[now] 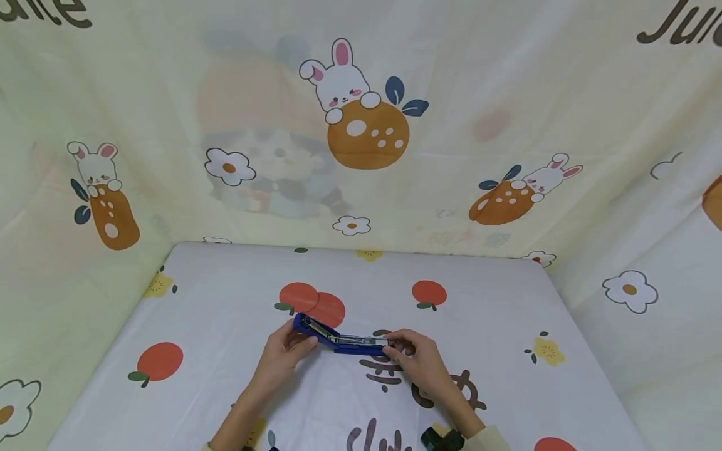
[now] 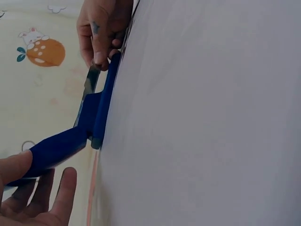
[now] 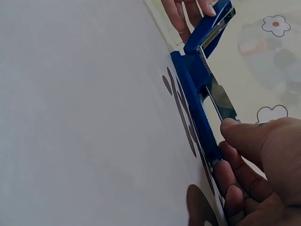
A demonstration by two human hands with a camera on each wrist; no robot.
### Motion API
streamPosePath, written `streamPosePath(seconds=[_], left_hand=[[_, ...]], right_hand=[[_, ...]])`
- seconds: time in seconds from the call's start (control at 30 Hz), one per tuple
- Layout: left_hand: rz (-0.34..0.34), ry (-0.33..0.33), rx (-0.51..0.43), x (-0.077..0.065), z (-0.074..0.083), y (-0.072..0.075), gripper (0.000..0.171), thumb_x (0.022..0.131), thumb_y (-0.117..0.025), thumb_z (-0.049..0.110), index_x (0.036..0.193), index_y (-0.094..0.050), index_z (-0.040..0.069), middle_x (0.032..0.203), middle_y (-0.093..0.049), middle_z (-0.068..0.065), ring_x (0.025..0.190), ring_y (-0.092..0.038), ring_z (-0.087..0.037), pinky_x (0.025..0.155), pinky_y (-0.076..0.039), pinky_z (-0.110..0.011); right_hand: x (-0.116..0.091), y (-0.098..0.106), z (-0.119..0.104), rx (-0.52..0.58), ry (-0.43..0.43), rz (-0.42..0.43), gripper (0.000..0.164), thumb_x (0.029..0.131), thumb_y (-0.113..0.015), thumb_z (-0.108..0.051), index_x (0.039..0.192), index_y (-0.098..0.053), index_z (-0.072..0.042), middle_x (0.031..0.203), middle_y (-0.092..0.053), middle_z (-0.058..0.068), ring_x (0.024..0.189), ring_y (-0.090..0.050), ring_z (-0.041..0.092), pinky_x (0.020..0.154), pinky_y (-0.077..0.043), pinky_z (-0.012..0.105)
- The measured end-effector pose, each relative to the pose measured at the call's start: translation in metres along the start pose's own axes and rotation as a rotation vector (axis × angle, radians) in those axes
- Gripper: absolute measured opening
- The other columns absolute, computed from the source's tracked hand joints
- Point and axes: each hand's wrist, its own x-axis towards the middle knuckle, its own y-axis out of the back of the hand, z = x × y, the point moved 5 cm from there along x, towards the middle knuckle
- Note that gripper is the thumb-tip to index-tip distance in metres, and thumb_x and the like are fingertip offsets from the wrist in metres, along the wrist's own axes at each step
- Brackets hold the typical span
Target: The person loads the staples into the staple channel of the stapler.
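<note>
A blue stapler (image 1: 361,349) is held with its top cover swung far back, so the metal staple channel (image 3: 218,96) lies exposed. My left hand (image 1: 282,363) pinches the raised cover at the left end, thumb on one side and fingers on the other. At the opposite end, my right hand (image 1: 422,363) grips the base and the channel's tip. In the right wrist view, the thumb (image 3: 249,139) presses the channel tip and the fingers curl by the base end. A gap shows between channel and base. Whether staples lie inside is too small to tell.
The table is covered by a white cloth (image 1: 225,275) printed with red fruit, yellow flowers and dark lettering. Behind it hangs a pale curtain (image 1: 440,200) with rabbit prints, and more cloth hangs at both sides. A dark device (image 1: 442,438) sits at my right wrist.
</note>
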Motion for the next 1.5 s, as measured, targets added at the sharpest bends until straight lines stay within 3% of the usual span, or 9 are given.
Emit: streamPosePath(seconds=[0.3,0.63,0.87,1.5], left_hand=[[-0.005,-0.01,0.071,0.0,0.007,-0.006,0.043,0.1,-0.072,0.01,0.142,-0.063,0.009,0.131,-0.074,-0.011,0.121,-0.07,-0.029,0.096,-0.063,-0.029],[-0.014,-0.032,0.12,-0.002,0.013,-0.015,0.045,0.101,-0.071,0.011,0.144,-0.062,0.009,0.135,-0.071,-0.016,0.123,-0.071,-0.035,0.095,-0.064,-0.033],[-0.019,-0.081,0.193,-0.001,0.017,-0.02,0.043,0.101,-0.072,0.013,0.143,-0.064,0.012,0.138,-0.07,-0.015,0.124,-0.071,-0.036,0.097,-0.064,-0.037],[-0.06,-0.088,0.223,0.001,0.018,-0.031,0.039,0.102,-0.071,0.014,0.14,-0.065,0.009,0.131,-0.074,-0.014,0.122,-0.072,-0.035,0.099,-0.063,-0.039]], right_hand=[[0.0,0.0,0.0,0.021,-0.01,-0.006,0.021,0.093,-0.083,-0.015,0.112,-0.08,-0.021,0.086,-0.066,-0.006,0.079,-0.054,0.008,0.069,-0.046,0.018],[-0.001,-0.001,0.0,0.016,0.018,-0.001,0.021,0.092,-0.083,-0.014,0.112,-0.08,-0.02,0.084,-0.066,-0.007,0.077,-0.054,0.007,0.067,-0.046,0.018],[-0.001,-0.002,0.002,0.031,-0.026,-0.005,0.02,0.092,-0.083,-0.014,0.11,-0.08,-0.02,0.085,-0.065,-0.005,0.078,-0.053,0.008,0.068,-0.045,0.019],[-0.003,-0.004,0.002,0.014,-0.029,0.015,0.022,0.091,-0.083,-0.011,0.11,-0.079,-0.022,0.085,-0.065,-0.008,0.078,-0.055,0.008,0.069,-0.046,0.019]])
